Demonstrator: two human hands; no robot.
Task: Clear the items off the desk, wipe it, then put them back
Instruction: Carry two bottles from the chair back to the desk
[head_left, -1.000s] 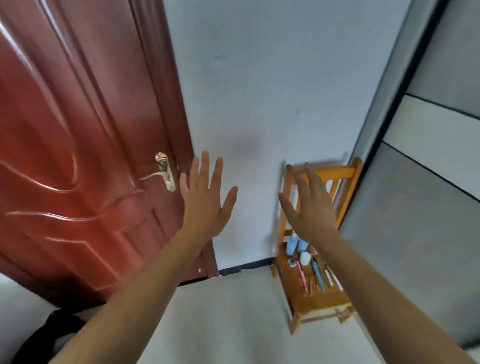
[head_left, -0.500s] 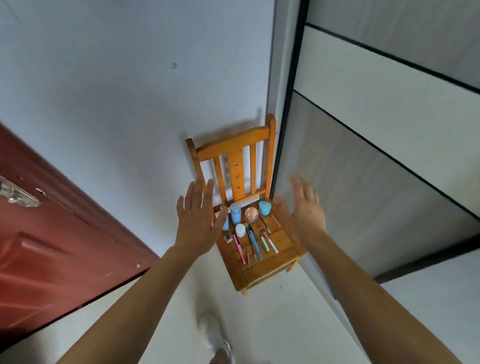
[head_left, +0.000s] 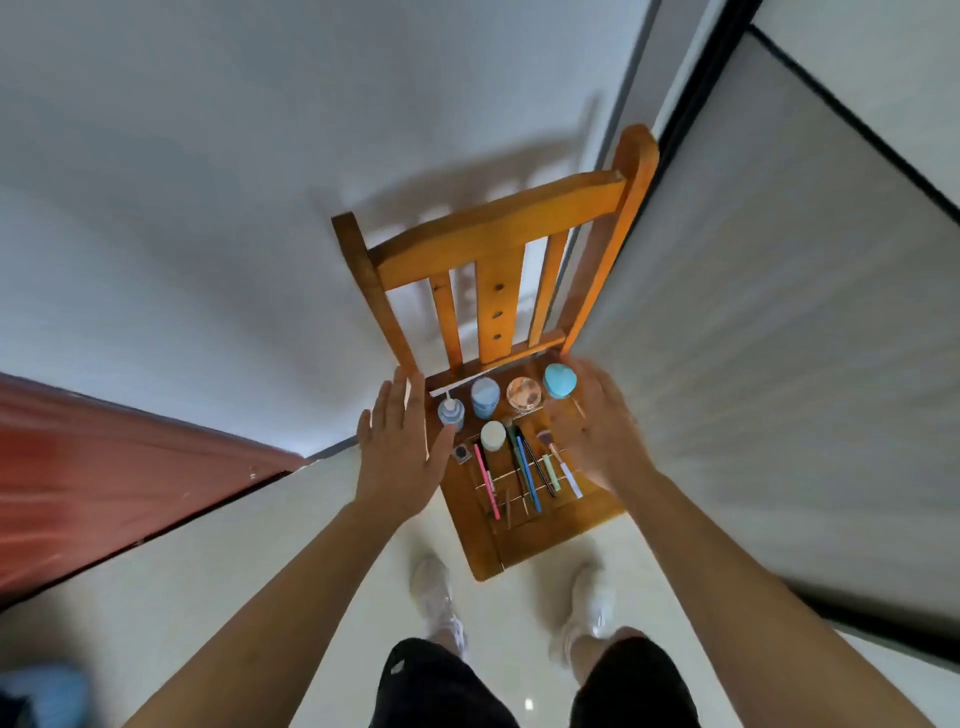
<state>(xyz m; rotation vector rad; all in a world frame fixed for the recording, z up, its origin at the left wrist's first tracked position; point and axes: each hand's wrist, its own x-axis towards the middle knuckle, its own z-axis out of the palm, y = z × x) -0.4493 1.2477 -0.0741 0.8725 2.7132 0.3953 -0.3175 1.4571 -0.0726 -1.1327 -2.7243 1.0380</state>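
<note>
A wooden chair (head_left: 540, 535) stands against the white wall, its seat covered with cosmetics. At the back of the seat stand a blue pump bottle (head_left: 450, 411), a pale blue jar (head_left: 485, 397), a clear round jar (head_left: 523, 395) and a turquoise jar (head_left: 559, 380). A white jar (head_left: 493, 435), a small black compact (head_left: 461, 453), a pink pen (head_left: 487, 480), a blue pen (head_left: 529, 480) and several brushes lie in front. My left hand (head_left: 402, 447) hovers flat over the seat's left edge. My right hand (head_left: 597, 428) is spread over the right edge. Both hold nothing.
A red-brown door (head_left: 104, 478) is at the left. A grey wardrobe panel (head_left: 779, 312) rises close on the chair's right. My feet in white shoes (head_left: 436, 597) stand on the pale floor just before the chair. Something blue (head_left: 47, 691) blurs at the bottom left.
My view has swung from the door down onto the chair, which is nearer now. Both open hands have come down to either side of the seat.
</note>
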